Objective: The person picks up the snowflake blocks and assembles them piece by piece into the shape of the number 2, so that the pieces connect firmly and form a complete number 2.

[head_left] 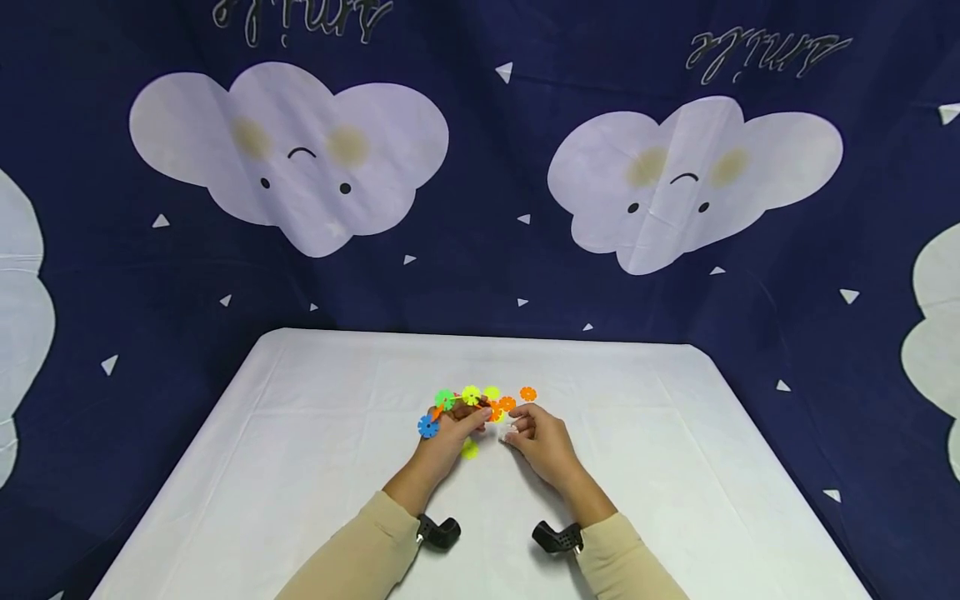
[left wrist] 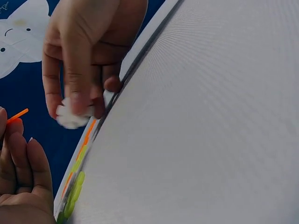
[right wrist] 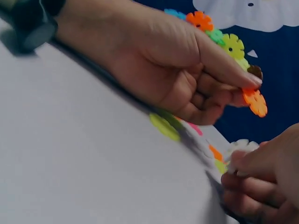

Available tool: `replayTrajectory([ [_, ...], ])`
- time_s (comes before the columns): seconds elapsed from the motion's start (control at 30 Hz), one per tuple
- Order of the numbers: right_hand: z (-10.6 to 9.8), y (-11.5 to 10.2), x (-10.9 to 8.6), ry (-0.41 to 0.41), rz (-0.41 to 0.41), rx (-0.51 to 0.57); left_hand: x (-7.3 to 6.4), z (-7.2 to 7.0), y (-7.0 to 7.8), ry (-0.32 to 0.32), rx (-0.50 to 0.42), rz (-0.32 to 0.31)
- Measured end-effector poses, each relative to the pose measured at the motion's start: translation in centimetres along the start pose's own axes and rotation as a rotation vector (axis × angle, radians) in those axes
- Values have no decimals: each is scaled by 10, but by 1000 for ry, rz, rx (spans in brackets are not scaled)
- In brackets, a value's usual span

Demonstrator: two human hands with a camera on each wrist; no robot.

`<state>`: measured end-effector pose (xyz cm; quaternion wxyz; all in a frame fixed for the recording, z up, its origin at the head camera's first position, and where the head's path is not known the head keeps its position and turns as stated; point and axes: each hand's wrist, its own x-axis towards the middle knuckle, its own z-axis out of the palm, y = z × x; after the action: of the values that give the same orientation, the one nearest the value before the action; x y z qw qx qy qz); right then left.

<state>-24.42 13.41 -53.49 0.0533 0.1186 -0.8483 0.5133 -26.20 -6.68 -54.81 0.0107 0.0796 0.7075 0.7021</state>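
My left hand (head_left: pixel 452 432) pinches an orange notched plastic snowflake disc (right wrist: pixel 257 103) between thumb and fingers. That disc is at the end of a chain of linked discs, including a brown one, a yellow one (right wrist: pixel 232 45), a green one (head_left: pixel 445 400), another orange one (right wrist: pixel 200 20) and a blue one (head_left: pixel 428 427), curving over the back of the hand. My right hand (head_left: pixel 547 446) pinches a white snowflake disc (left wrist: pixel 69 116) between thumb and fingers, a short distance right of the orange end. In the left wrist view only its edge shows of the orange disc (left wrist: pixel 18 115).
Loose discs lie on the white table (head_left: pixel 337 467): a yellow-green one (head_left: pixel 470 450) below the hands, an orange one (head_left: pixel 528 393) and others behind them. A dark blue cloth with clouds (head_left: pixel 480 283) hangs behind the table's far edge.
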Motion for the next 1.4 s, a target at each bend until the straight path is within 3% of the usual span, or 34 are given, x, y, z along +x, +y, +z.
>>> replayTrajectory([
  [0.13, 9, -9, -4, 20, 34, 230, 2, 1, -1, 25, -26, 13],
  [0.27, 19, -16, -7, 95, 19, 295, 2, 2, -1, 57, -53, 31],
  [0.4, 24, -26, -10, 189, -34, 237, 3, 3, 1, 79, -71, 46],
  [0.57, 24, -45, -17, 236, -141, 179, 3, 4, 0, 115, -103, 73],
  [0.77, 33, -17, -11, 303, -230, 150, 2, 3, 0, 144, -124, 75],
  [0.97, 37, -11, -10, 357, -345, 98, 1, 2, 2, 100, -126, 93],
  [1.1, 38, -11, -10, 362, -401, 113, 1, 2, 3, 60, -178, 75],
  [1.27, 40, -9, -9, 382, -453, 93, 4, 3, 3, 37, -274, 91],
  [1.4, 40, -12, -10, 392, -462, 98, 4, 3, 2, -2, -279, 91],
])
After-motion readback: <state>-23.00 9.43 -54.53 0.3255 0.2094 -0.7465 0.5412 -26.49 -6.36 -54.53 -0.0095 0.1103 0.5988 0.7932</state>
